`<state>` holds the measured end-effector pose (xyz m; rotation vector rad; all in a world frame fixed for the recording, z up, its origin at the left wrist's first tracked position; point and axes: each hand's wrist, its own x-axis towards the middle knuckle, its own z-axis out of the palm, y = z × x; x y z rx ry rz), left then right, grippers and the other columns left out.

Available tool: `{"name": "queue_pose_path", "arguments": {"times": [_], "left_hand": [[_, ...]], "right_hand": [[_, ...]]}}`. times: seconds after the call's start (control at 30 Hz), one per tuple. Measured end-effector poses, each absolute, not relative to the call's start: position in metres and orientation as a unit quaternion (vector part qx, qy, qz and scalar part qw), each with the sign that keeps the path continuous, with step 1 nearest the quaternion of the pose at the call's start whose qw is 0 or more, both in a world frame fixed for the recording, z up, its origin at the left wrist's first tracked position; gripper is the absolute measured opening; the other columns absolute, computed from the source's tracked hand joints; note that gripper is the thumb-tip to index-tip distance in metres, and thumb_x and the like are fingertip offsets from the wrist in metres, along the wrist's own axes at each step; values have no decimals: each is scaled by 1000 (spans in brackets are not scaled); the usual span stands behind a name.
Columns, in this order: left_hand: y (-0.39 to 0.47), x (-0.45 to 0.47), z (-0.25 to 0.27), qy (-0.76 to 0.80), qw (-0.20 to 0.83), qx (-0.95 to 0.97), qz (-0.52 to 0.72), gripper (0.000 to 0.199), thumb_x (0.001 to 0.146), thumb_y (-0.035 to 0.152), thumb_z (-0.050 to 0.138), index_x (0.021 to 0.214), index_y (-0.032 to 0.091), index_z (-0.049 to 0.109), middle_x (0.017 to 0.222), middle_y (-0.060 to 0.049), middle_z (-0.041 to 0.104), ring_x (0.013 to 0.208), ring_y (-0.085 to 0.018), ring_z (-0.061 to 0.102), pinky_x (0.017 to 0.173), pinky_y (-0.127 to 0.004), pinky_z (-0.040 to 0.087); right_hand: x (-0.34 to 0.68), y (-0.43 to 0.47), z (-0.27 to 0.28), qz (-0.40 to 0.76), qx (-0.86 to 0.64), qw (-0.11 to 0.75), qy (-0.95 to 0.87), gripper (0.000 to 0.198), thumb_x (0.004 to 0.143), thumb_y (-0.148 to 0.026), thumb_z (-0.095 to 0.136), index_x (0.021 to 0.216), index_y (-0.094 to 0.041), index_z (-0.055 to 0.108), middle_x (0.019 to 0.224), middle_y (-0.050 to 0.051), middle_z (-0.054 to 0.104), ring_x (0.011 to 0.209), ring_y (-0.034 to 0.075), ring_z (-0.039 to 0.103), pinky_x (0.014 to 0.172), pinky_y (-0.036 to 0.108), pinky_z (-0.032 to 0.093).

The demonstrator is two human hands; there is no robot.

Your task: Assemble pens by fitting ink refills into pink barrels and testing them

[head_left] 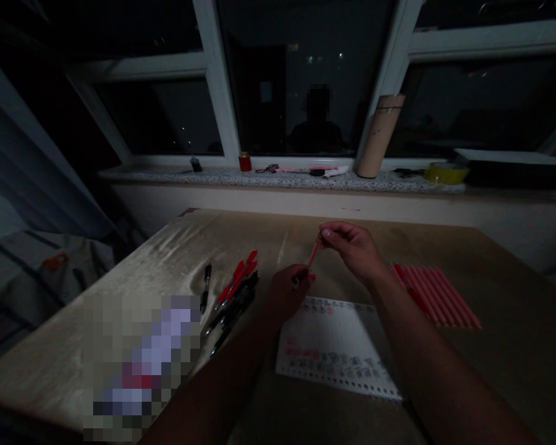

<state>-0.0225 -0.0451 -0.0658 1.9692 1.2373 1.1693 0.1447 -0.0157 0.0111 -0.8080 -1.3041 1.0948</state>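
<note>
Above the far edge of the notepad, my right hand (349, 244) pinches the upper end of a thin red stick (314, 254) that looks like a pen refill. My left hand (288, 289) is closed around its lower end, where a small red piece and a shiny bit show between the fingers. How the parts join there is too dark to tell. Below both hands lies a lined notepad (336, 340) with red and black writing. Left of my left hand are several red pens (238, 278) and several black pens (234, 312).
Beyond my right forearm, several pink pencil-like sticks (438, 293) lie side by side, with a red pen (412, 287) along their left. A lone black pen (206, 287) rests farther left. The windowsill holds a cardboard tube (380, 136), yellow tape (446, 173) and a red jar (245, 162).
</note>
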Motion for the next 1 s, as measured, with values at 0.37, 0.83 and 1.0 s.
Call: {"name": "queue_pose_path", "arguments": {"times": [0.37, 0.83, 1.0], "left_hand": [[-44, -23, -68, 466, 269, 725, 429, 23, 79, 31, 55, 93, 16, 64, 78, -3, 67, 69, -13, 58, 65, -24, 44], [-44, -23, -66, 465, 263, 732, 424, 23, 79, 32, 54, 92, 16, 64, 78, -4, 67, 69, -14, 58, 66, -27, 45], [-44, -23, -65, 462, 266, 734, 421, 22, 80, 31, 53, 91, 16, 64, 78, -3, 66, 69, -13, 57, 65, -25, 44]], "right_hand": [[150, -16, 13, 421, -378, 562, -604, 30, 67, -40, 72, 85, -16, 68, 71, 3, 67, 64, 13, 59, 66, 30, 47], [147, -17, 15, 402, -390, 561, -610, 30, 66, -41, 72, 82, -16, 67, 70, 2, 66, 62, 12, 56, 63, 29, 47], [148, -15, 11, 408, -390, 540, -624, 29, 66, -40, 72, 83, -16, 67, 73, 3, 67, 64, 13, 58, 66, 30, 47]]}}
